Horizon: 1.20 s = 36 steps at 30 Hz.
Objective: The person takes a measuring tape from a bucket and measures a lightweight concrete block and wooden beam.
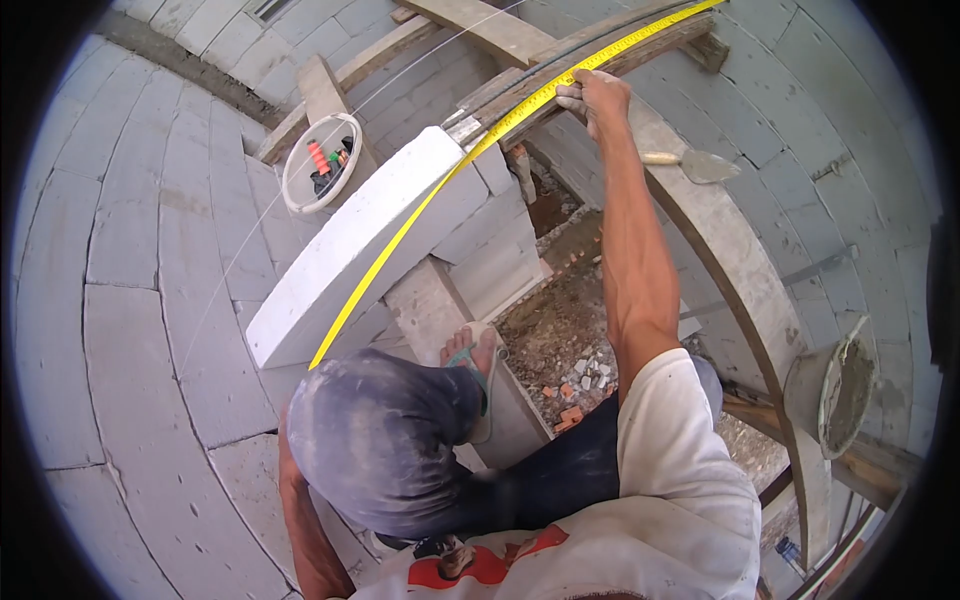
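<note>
My right hand (pixel 598 98) is closed, its fingers pinching the edge of a yellow tape measure (pixel 525 108). The tape stretches from the top edge of the view, along a wooden beam (pixel 640 50), and down the side of a white block (pixel 350 255) to my knee. Both the tape's case and its far end are out of sight. Only the forearm of my left arm (pixel 305 535) shows at the lower left; the hand is hidden behind my bent knee.
A white bucket (pixel 292 180) with tools stands left of the block. On the curved plank (pixel 740 255) at right lies a trowel (pixel 705 166), with a mortar-coated bucket (pixel 800 390) beside the plank. Rubble (pixel 590 375) lies below, beyond my sandalled foot. A thin string crosses at upper left.
</note>
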{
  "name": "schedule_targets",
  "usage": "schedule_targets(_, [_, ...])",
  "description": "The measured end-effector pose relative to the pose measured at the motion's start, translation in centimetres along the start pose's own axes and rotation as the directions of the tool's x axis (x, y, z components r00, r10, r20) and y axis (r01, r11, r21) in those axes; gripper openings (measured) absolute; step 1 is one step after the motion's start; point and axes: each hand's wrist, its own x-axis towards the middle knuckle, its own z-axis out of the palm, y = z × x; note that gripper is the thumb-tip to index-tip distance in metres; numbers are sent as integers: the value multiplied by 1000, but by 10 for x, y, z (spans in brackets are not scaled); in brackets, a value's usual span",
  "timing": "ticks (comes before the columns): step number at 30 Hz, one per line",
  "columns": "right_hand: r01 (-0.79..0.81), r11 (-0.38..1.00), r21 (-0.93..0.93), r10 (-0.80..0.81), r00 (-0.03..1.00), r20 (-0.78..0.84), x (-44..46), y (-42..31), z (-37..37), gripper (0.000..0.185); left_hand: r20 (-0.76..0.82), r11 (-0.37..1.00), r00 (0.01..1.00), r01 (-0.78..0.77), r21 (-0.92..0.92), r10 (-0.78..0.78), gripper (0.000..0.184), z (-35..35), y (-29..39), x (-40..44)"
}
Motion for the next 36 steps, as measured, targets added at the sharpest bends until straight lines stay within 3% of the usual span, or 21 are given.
schedule_targets(4, [-2, 1000, 12, 3, 1000, -17, -4, -1, 2, 22, -45, 870, 948, -271, 412, 316, 65, 6, 26, 18])
schedule_targets(9, [-5, 1000, 24, 5, 1000, -13, 1, 5, 2, 22, -34, 684, 862, -378, 624, 506, 70, 12, 54, 64])
schedule_targets(13, [-21, 1000, -8, 21, 999, -25, 1, 4, 4, 22, 28, 736, 903, -368, 568, 429, 78, 18, 64, 95])
schedule_targets(25, [-22, 998, -51, 22, 1000, -7, 3, 9, 6, 19, 207, 688, 920, -387, 614, 333, 82, 26, 101, 109])
schedule_targets(36, [-7, 998, -55, 6, 1000, -24, 3, 11, 3, 22, 364, 519, 922, -378, 767, 134, 75, 6, 175, 114])
